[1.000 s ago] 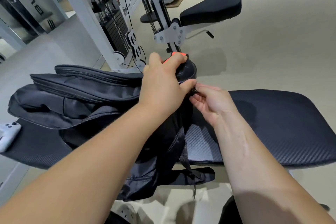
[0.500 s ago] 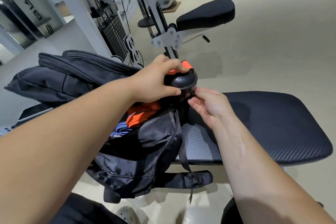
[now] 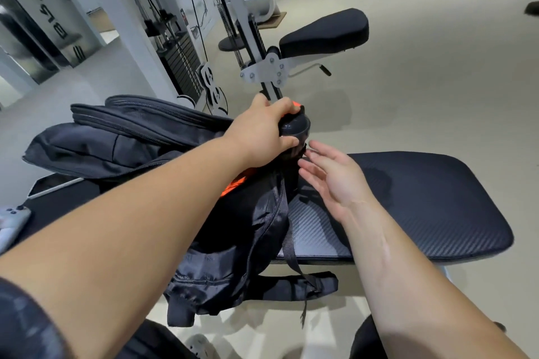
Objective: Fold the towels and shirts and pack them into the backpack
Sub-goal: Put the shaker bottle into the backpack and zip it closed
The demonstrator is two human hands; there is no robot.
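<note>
A black backpack [image 3: 140, 137] lies on the black padded bench [image 3: 423, 201], its main compartment open toward me. Orange cloth [image 3: 237, 183] shows inside the opening, under my left forearm. A dark bottle [image 3: 294, 128] with an orange-topped lid stands in the backpack's side pocket at the pack's right end. My left hand [image 3: 262, 131] grips the bottle's lid from above. My right hand [image 3: 332, 175] hovers just right of the bottle with fingers straight and spread, holding nothing. A backpack strap [image 3: 291, 288] hangs over the bench's front edge.
A white game controller [image 3: 11, 221] and a tablet-like slab [image 3: 49, 186] lie at the bench's left end. Behind stand a white gym machine frame [image 3: 262, 67] with a black seat pad [image 3: 323, 32] and a weight stack [image 3: 180, 67]. Beige floor spreads to the right.
My right hand has let go of the strap or zipper pull beside the bottle and opened, drawing slightly back. My left hand still grips the bottle lid. The backpack's flap shifted as the view moved.
</note>
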